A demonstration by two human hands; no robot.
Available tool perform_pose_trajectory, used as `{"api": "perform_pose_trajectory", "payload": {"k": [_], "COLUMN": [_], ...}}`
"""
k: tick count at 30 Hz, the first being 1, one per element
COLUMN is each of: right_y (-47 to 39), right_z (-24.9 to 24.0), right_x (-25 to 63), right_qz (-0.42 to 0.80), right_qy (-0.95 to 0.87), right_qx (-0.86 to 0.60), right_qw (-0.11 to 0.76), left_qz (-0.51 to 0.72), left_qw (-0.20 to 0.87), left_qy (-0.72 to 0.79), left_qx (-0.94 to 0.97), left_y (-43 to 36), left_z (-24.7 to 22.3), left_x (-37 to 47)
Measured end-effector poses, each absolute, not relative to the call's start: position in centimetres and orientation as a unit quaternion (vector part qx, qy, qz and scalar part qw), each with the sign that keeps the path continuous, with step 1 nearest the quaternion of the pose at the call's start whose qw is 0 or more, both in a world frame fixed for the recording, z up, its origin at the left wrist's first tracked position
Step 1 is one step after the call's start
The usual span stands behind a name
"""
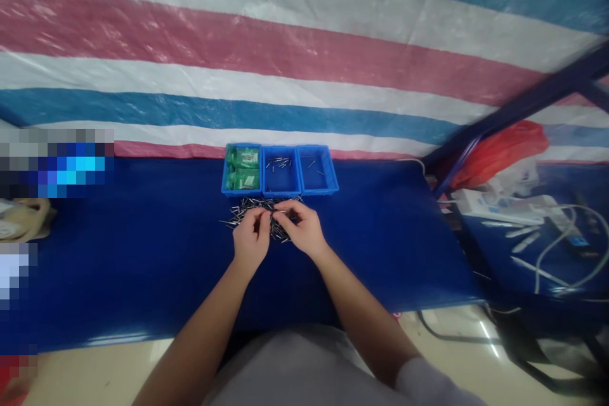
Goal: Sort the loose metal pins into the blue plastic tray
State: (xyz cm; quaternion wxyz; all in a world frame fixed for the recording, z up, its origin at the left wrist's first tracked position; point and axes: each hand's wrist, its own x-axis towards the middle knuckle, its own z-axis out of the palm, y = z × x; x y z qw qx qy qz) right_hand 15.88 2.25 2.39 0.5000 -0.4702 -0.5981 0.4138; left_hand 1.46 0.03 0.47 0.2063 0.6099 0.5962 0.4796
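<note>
Fingers of left hand and right hand pinched over metal pieces, near blue bins; can't tell what's gripped. Looks like close-up handling; next move needs light precision.

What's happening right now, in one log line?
left hand: over pile | right hand: beside left | metal pieces: beneath | blue bins: behind pile

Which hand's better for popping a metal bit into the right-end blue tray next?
Probably the right hand: it's just below the right-end tray, while the left hand is farther across.
</note>
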Motion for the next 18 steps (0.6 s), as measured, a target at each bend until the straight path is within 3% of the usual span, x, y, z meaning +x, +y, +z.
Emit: {"api": "perform_pose_trajectory", "payload": {"k": [8, 13, 18], "right_y": [2.26, 2.13, 1.48], "right_z": [2.53, 2.84, 2.81], "right_x": [16.16, 16.16, 16.04], "right_qz": [0.422, 0.541, 0.643], "right_qy": [-0.616, -0.578, -0.603], "right_qx": [-0.468, -0.357, -0.278], "right_qw": [0.473, 0.495, 0.383], "left_qz": [0.483, 0.559, 0.567], "left_qw": [0.198, 0.330, 0.362], "left_qy": [0.590, 0.491, 0.415], "left_qx": [0.616, 0.581, 0.613], "left_y": [-0.14, -0.57, -0.77], "left_z": [0.53, 0.26, 0.74], "left_x": [1.36, 1.48, 1.85]}}
